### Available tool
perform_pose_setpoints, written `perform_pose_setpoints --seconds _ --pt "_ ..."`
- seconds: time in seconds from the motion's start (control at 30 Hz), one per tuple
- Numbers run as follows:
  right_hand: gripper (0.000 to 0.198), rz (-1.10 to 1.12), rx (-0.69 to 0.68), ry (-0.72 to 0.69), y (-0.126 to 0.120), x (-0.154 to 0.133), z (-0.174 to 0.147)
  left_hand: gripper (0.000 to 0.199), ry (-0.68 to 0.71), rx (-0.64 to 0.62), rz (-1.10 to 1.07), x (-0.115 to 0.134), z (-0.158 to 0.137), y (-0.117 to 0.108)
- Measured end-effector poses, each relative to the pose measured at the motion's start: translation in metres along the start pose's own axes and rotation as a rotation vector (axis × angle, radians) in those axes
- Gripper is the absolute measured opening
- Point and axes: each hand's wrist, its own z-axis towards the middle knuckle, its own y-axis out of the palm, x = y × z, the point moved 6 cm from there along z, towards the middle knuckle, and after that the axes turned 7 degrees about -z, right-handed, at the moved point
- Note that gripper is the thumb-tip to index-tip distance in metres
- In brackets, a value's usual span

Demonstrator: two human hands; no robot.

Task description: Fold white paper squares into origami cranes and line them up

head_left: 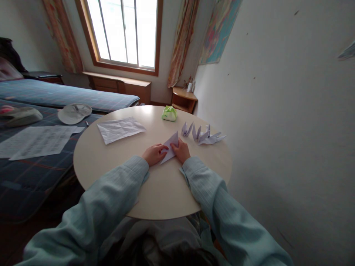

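Folded paper (pixel 170 145) being pinned flat on bench (pixel 155 192), left hand (pixel 154 153) and right hand (pixel 181 150) pressing fingertips down, keeping crease from springing.

A single head-worn camera looked forward and steeply down from above the sleeves at lower frame. The round table (pixel 116 173) sat near, at centre. The view reached a window (pixel 124 33) at the upper left and a wall at the right.
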Motion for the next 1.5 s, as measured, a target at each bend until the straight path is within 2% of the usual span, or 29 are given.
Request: perform_pose_setpoints --seconds 0.83,1.2,1.5 --pt "0.024 0.006 -0.029 -0.02 0.001 -0.003 -0.001 0.029 0.01 -0.01 0.009 0.0 -0.001 0.001" --pt "0.026 -0.077 0.009 0.091 -0.005 0.006 0.0 0.033 0.122 -0.055 -0.061 0.007 -0.001 0.004" --pt "0.029 -0.11 0.024 0.131 -0.004 0.011 0.001 0.028 0.069 -0.009 -0.101 0.004 0.0 0.003"
